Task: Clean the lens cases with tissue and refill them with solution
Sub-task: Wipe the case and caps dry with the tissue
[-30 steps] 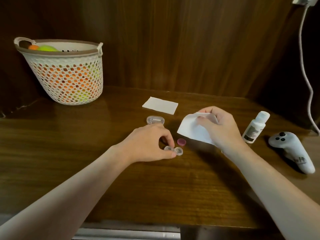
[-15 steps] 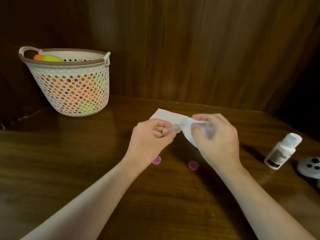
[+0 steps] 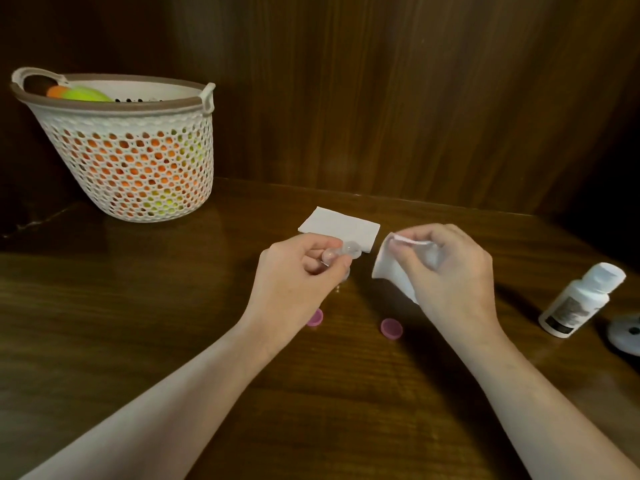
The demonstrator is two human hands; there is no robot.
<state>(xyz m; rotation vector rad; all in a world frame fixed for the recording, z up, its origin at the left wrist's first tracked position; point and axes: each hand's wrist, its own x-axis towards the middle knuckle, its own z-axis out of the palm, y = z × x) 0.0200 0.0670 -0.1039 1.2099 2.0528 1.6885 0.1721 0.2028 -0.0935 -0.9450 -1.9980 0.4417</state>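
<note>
Left hand (image 3: 304,271) is raised above the table (image 3: 173,341) with fingers pinched on the clear lens case (image 3: 341,254); the case is held up in the air, its open wells apparently turned toward the other hand so they can be reached. Right hand (image 3: 446,271) is closed on a tissue (image 3: 389,268), a fold bunched at the fingertips and the rest left hanging down; the bunched edge is probably shaped that way so it fits into a well. Case and tissue are near each other but apart, so wiping is judged about to begin, not under way. Two pink caps (image 3: 392,328) are laid on the table below the hands, one partly hidden by the left wrist; they are off so the wells are open for cleaning, and kept close for recapping. A spare tissue (image 3: 339,228) is left flat behind the hands, likely kept in reserve. The bottle (image 3: 581,299) is stood capped to the right, well apart from the hands, since refilling is not yet due. A basket (image 3: 128,147) with coloured things inside is set far left, and a white controller (image 3: 627,332) is cut off at the right edge; neither is involved. A small glint is seen on the table under the case; whether it is a drop cannot be told.
</note>
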